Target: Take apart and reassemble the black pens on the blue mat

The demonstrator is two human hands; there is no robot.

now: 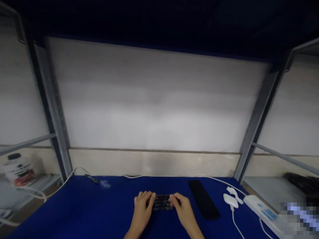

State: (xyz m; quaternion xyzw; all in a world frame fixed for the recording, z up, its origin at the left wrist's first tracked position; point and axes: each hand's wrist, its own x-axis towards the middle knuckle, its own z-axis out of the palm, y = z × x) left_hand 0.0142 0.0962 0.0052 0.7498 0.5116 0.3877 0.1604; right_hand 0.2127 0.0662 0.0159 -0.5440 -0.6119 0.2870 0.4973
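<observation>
Both my hands rest on a small black ridged object (pixel 162 202) lying on the blue table (pixel 87 212). My left hand (pixel 142 207) curls its fingers over the object's left end. My right hand (pixel 181 207) curls over its right end. The object's middle shows between them as dark ribbed segments; what it is I cannot make out.
A flat black slab (pixel 203 199) lies just right of my right hand. White plugs (pixel 230 200) and a white power strip (pixel 261 209) sit at the right edge. A white cable (pixel 62 184) runs along the back left. A white jar (pixel 17 169) stands on the left shelf.
</observation>
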